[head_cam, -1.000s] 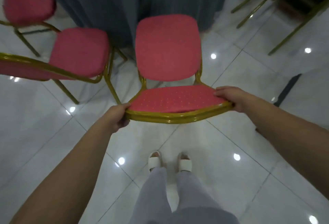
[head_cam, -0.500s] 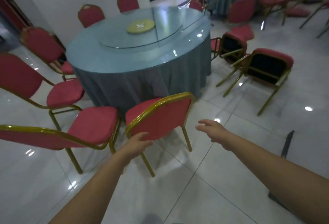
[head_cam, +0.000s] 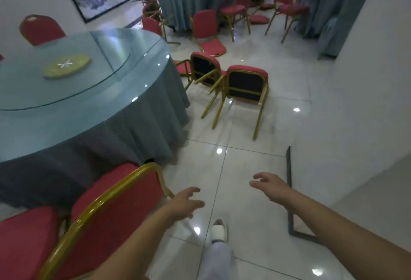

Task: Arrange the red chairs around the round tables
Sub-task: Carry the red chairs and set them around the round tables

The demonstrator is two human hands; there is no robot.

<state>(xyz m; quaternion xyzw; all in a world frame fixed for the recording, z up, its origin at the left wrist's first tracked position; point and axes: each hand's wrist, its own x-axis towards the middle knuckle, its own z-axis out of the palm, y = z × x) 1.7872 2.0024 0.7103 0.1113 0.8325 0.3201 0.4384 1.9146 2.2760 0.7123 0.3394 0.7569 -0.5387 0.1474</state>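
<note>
– both your hands are empty: your left hand point(head_cam: 185, 201) and right hand point(head_cam: 269, 186) reach out ahead of you, fingers loosely spread, holding nothing.

– agreed. your left hand is just beside the gold top rail of the upright chair point(head_cam: 120, 208); i can't tell whether your wrist brushes it. that chair stands tucked at the edge of the near round table point(head_cam: 138, 124) and looks placed to me, so i'd judge you're between chairs, going for the next.

– the next ones are plain enough. on the floor point(head_cam: 244, 168) ahead lies the nearer tipped chair point(head_cam: 244, 83), dark underside and gold legs pointing your way. the second tipped chair point(head_cam: 205, 69) lies just behind it, close to the tablecloth.

– you'll want to stoop, take the nearer tipped chair by its frame with both hands, stand it up and turn the seat toward the table. the legs of the two seem to overlap from here. whether they're caught i can't tell, so lift slowly.

– for room, you have a lane of bare tile between the tablecloth on your left and the white wall point(head_cam: 360, 68) on your right. it narrows where the fallen chairs lie.

– mind the dark strip point(head_cam: 288, 168) at the wall's foot near your right arm, and the glass rim of the table top when you swing a chair round. more red chairs are scattered by the far table point(head_cam: 195, 6), some of them down too.
</note>
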